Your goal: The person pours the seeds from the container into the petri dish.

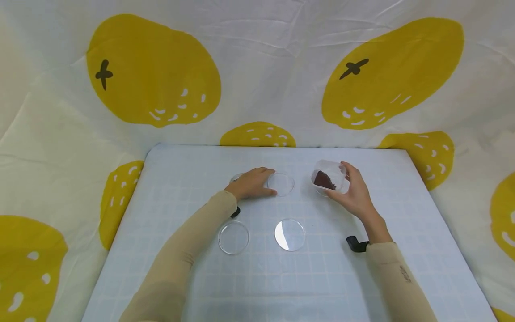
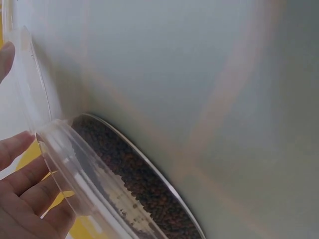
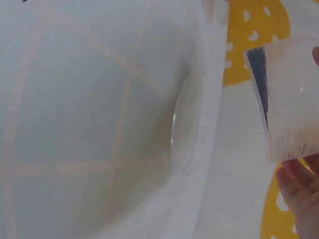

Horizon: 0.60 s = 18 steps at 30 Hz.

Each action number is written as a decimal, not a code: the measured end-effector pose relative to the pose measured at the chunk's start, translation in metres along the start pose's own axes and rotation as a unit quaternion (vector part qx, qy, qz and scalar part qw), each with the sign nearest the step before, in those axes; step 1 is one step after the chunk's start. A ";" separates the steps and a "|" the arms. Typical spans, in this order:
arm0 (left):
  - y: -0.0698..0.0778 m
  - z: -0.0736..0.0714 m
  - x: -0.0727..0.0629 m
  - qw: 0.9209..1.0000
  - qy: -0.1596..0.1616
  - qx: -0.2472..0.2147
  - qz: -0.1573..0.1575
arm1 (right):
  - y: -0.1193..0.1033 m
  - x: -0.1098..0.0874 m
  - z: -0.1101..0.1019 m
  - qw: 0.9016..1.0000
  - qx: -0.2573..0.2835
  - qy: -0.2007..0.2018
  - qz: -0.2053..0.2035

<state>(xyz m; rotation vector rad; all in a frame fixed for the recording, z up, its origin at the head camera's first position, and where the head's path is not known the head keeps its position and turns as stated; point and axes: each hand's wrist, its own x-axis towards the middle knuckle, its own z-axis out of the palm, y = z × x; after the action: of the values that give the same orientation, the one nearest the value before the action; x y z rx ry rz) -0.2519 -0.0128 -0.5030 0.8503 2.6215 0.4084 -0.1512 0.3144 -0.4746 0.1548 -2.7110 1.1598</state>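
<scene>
My left hand (image 1: 254,182) lies at the left rim of a clear round petri dish (image 1: 284,184), its thumb and forefinger on either side of the rim. Beneath that hand, another petri dish (image 1: 236,177) is mostly hidden; the left wrist view shows dark brown grains (image 2: 134,174) inside it. My right hand (image 1: 355,197) grips a clear plastic tub (image 1: 341,172) by its side. The tub is tilted, with dark grains (image 1: 323,180) gathered low in it. Below the tub, a clear dish (image 3: 185,124) sits on the table, partly covered from the head camera.
Two clear round dishes or lids, a left one (image 1: 234,252) and a right one (image 1: 289,248), lie nearer the front. All stand on a pale checked tablecloth (image 1: 257,286). A white curtain with yellow fruit prints (image 1: 153,71) borders the back and sides.
</scene>
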 end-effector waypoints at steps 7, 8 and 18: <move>-0.001 0.000 0.003 1.000 0.000 0.007 0.007 | -0.008 0.009 0.006 1.000 -0.024 -0.017 0.005; -0.001 0.000 0.003 1.000 0.000 0.006 0.008 | -0.008 0.011 0.006 0.999 -0.026 -0.018 0.004; -0.002 0.000 0.001 1.000 -0.002 0.010 0.011 | -0.009 0.028 0.020 0.995 -0.072 -0.036 -0.051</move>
<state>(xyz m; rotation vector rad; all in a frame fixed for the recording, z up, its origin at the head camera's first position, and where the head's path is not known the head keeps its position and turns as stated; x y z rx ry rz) -0.2539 -0.0136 -0.5035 0.8850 2.6187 0.3851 -0.1795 0.2930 -0.4755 0.3146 -2.8000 0.9449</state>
